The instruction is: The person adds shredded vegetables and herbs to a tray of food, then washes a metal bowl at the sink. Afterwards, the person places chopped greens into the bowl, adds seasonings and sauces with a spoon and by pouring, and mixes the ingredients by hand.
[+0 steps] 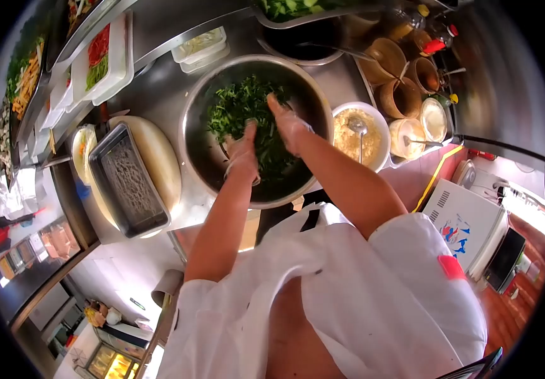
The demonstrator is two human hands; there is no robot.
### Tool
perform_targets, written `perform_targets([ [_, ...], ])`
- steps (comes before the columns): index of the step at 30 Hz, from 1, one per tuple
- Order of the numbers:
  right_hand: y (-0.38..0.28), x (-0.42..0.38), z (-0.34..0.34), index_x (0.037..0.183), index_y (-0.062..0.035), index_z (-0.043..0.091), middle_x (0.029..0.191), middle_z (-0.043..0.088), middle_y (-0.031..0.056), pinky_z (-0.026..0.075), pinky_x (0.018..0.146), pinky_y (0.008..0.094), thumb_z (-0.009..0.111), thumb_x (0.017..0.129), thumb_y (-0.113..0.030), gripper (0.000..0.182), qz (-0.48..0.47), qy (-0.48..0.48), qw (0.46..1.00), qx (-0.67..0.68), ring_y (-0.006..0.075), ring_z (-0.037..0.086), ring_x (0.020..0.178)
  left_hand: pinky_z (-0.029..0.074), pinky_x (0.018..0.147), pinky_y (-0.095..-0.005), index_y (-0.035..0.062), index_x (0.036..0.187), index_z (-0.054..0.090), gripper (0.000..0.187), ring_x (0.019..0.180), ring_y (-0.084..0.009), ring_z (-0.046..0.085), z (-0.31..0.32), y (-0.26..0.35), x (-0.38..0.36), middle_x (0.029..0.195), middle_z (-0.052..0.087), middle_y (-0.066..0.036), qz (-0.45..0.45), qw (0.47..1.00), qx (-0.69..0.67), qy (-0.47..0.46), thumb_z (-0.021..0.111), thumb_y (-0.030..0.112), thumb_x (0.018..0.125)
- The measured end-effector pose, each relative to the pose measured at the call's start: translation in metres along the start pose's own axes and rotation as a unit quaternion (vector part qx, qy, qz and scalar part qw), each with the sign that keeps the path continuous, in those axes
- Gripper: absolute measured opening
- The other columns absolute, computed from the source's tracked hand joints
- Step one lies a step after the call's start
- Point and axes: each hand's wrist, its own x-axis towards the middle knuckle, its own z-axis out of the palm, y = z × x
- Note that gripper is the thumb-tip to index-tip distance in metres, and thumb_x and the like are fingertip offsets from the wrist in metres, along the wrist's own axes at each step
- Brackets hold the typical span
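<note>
A large steel bowl (191,165) holds a heap of chopped dark green leaves (237,101). Both of my hands are inside it, in clear thin gloves. My left hand (242,153) is at the left of the heap, its fingers spread against the greens. Over the right part of the heap is my right hand (288,124), fingers stretched out and apart, touching the leaves. Neither hand is closed round anything.
Right of the bowl sit a white bowl (383,148) of pale chopped food with a spoon, and several seasoning pots (398,99). An empty-looking metal tray (157,221) rests on a round board (170,170) at the left. Vegetable containers (122,63) stand upper left.
</note>
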Motion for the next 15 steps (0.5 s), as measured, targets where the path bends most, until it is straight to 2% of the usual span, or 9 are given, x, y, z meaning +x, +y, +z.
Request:
perform_targets([
  [2, -0.007, -0.026, 0.003, 0.162, -0.0102, 0.032, 0.164, 0.037, 0.0177, 0.031, 0.120, 0.0438, 0.041, 0.090, -0.085, 0.104, 0.013, -0.022, 0.999, 0.024, 0.0328, 0.036, 0.150, 0.033, 0.118, -0.0425, 0.0006, 0.162, 0.021, 0.124, 0.148, -0.0348, 0.037, -0.010, 0.020, -0.008, 0.162, 0.037, -0.020, 0.037, 0.998, -0.020, -0.044, 0.080, 0.066, 0.075],
  [4, -0.027, -0.050, -0.013, 0.160, -0.0105, 0.036, 0.162, 0.039, 0.0175, 0.028, 0.122, 0.0432, 0.040, 0.092, -0.083, 0.099, 0.020, -0.034, 0.999, 0.009, 0.0327, 0.034, 0.152, 0.034, 0.117, -0.0534, 0.0091, 0.164, 0.022, 0.123, 0.147, -0.0385, 0.037, -0.040, 0.060, -0.032, 0.162, 0.037, -0.022, -0.117, 0.979, -0.135, -0.093, 0.085, 0.062, 0.072],
  [5, -0.038, -0.061, -0.024, 0.159, -0.0113, 0.040, 0.161, 0.041, 0.0177, 0.026, 0.123, 0.0426, 0.039, 0.094, -0.080, 0.095, 0.019, -0.037, 0.999, -0.004, 0.0328, 0.033, 0.153, 0.034, 0.115, -0.0598, 0.0157, 0.165, 0.021, 0.121, 0.146, -0.0404, 0.038, -0.058, 0.052, -0.023, 0.162, 0.037, -0.022, -0.064, 0.973, -0.182, -0.124, 0.087, 0.059, 0.072],
  [7, -0.050, -0.037, -0.044, 0.158, -0.0175, 0.042, 0.160, 0.043, 0.0157, 0.026, 0.123, 0.0430, 0.038, 0.096, -0.077, 0.086, 0.067, 0.046, 0.996, -0.045, 0.0321, 0.035, 0.151, 0.035, 0.114, -0.0579, 0.0147, 0.165, 0.021, 0.119, 0.147, -0.0391, 0.037, -0.071, 0.059, 0.001, 0.162, 0.036, -0.021, -0.025, 0.976, -0.188, -0.106, 0.086, 0.057, 0.074],
  [10, -0.040, 0.014, -0.034, 0.161, -0.0122, 0.034, 0.164, 0.037, 0.0155, 0.029, 0.120, 0.0474, 0.034, 0.092, -0.084, 0.100, -0.072, 0.029, 0.991, -0.107, 0.0320, 0.035, 0.151, 0.036, 0.114, -0.0532, 0.0080, 0.163, 0.025, 0.123, 0.147, -0.0369, 0.039, -0.027, 0.063, 0.055, 0.159, 0.042, -0.022, -0.063, 0.984, -0.165, -0.014, 0.085, 0.063, 0.071],
  [11, -0.044, 0.020, -0.020, 0.162, -0.0091, 0.030, 0.166, 0.034, 0.0160, 0.029, 0.120, 0.0483, 0.033, 0.090, -0.087, 0.106, -0.093, 0.019, 0.984, -0.148, 0.0310, 0.033, 0.151, 0.037, 0.115, -0.0468, 0.0027, 0.160, 0.032, 0.124, 0.145, -0.0353, 0.042, -0.010, 0.051, 0.087, 0.158, 0.045, -0.021, 0.014, 0.997, -0.076, -0.009, 0.082, 0.070, 0.069],
  [12, -0.078, -0.005, -0.013, 0.163, -0.0096, 0.026, 0.168, 0.031, 0.0113, 0.031, 0.118, 0.0478, 0.027, 0.090, -0.088, 0.107, 0.066, 0.016, 0.995, -0.067, 0.0313, 0.032, 0.152, 0.037, 0.115, -0.0445, 0.0005, 0.158, 0.035, 0.122, 0.144, -0.0344, 0.044, -0.010, 0.075, 0.070, 0.157, 0.045, -0.021, 0.011, 1.000, 0.005, -0.025, 0.080, 0.071, 0.070],
  [13, -0.080, -0.011, -0.005, 0.163, -0.0099, 0.027, 0.165, 0.036, 0.0134, 0.034, 0.115, 0.0469, 0.025, 0.090, -0.089, 0.108, 0.071, 0.029, 0.996, -0.052, 0.0327, 0.039, 0.148, 0.037, 0.115, -0.0421, -0.0016, 0.156, 0.038, 0.120, 0.144, -0.0335, 0.046, -0.011, 0.101, 0.049, 0.157, 0.045, -0.021, 0.010, 0.996, 0.083, -0.040, 0.078, 0.073, 0.072],
  [15, -0.061, -0.033, -0.012, 0.161, -0.0078, 0.031, 0.160, 0.041, 0.0166, 0.036, 0.114, 0.0464, 0.032, 0.090, -0.087, 0.106, 0.077, 0.030, 0.996, -0.026, 0.0327, 0.043, 0.143, 0.038, 0.115, -0.0415, -0.0003, 0.156, 0.040, 0.110, 0.141, -0.0321, 0.049, -0.029, 0.086, 0.034, 0.155, 0.048, -0.022, 0.047, 0.994, 0.012, -0.101, 0.077, 0.068, 0.078],
])
